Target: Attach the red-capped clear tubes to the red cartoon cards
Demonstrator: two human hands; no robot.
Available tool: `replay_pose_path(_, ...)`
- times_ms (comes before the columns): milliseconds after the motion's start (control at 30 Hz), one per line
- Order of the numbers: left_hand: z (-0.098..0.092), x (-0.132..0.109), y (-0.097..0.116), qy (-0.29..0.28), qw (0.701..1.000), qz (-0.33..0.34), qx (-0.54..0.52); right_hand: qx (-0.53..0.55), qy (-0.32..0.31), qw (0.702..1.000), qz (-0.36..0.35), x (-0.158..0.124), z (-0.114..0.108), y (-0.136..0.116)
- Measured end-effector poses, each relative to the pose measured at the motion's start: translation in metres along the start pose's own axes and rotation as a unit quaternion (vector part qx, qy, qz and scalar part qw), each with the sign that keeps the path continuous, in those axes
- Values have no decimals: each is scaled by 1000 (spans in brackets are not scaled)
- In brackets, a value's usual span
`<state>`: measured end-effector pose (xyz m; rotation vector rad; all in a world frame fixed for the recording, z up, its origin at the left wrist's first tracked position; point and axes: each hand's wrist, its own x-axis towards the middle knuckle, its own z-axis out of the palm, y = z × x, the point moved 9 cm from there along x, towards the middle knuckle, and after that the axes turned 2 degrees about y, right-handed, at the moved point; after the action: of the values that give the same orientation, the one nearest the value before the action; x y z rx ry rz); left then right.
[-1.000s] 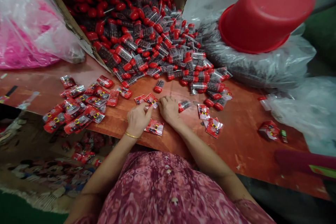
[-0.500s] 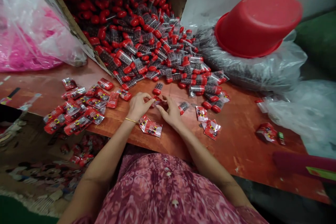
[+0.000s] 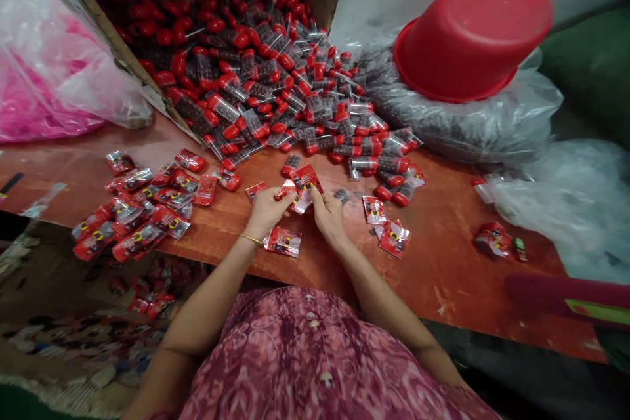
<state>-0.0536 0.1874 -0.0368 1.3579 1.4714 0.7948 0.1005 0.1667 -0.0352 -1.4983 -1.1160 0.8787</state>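
Both of my hands are over the middle of the table, close together with fingers pinched. Between them is a flat red printed packet [image 3: 307,178], tilted up, its lower right edge gripped by my right hand [image 3: 329,215]. My left hand [image 3: 267,212] pinches a red-and-clear piece of packet at its left side; whether this is a second packet I cannot tell. Another red packet [image 3: 283,241] lies flat just below my hands. Behind my left fingers a further packet [image 3: 254,191] shows in part. A small clear tube with a red cap [image 3: 290,165] rests just beyond the hands.
A tipped cardboard box [image 3: 111,39] spills a large heap of red-capped clear tubes [image 3: 275,88]. Filled packets [image 3: 142,203] are piled at left; several flat ones [image 3: 394,237] lie at right. A red tub [image 3: 477,39] stands upside down on a plastic bag [image 3: 453,125].
The red packet has come up into plain sight between my hands, which have moved slightly apart. One of two packets below my hands no longer shows there. The view has shifted slightly.
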Motion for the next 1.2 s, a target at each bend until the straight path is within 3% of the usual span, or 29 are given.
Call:
replay_pose_path(67,-4,0,6,10,983,44,176,-6,18,1000,-3,3,-8,0)
replay_pose_path(133,-4,-2,16,10,946,87,314,8,32,999,-13,7,-14,-3)
replay_pose_path(267,-9,-12,42,70,901,140,405,47,48,998,-18,6,-21,-6)
replay_pose_path(367,-12,-20,57,123,904,190,362,59,51,997,9,2,-19,-1)
replay_pose_path(467,0,-20,50,65,959,204,186,97,27,994,45,-2,-9,5)
replay_pose_path(533,11,-15,35,13,986,163,36,109,6,991,71,-4,-1,11)
replay_pose_path(633,11,-7,11,32,994,82,-57,90,0,992,87,-4,3,16)
replay_pose_path(733,3,-1,1,62,997,52,-20,60,27,996,68,1,-6,14)
replay_pose_path(833,-6,3,5,79,994,62,-32,53,31,997,40,6,-10,8)
replay_pose_path(967,4,9,11,35,995,69,-57,84,2,996,44,3,2,7)
replay_pose_path(1067,12,12,12,5,997,70,32,75,9,996,45,3,5,8)
replay_pose_path(1200,11,13,16,5,985,91,147,41,23,999,-16,11,-3,-3)
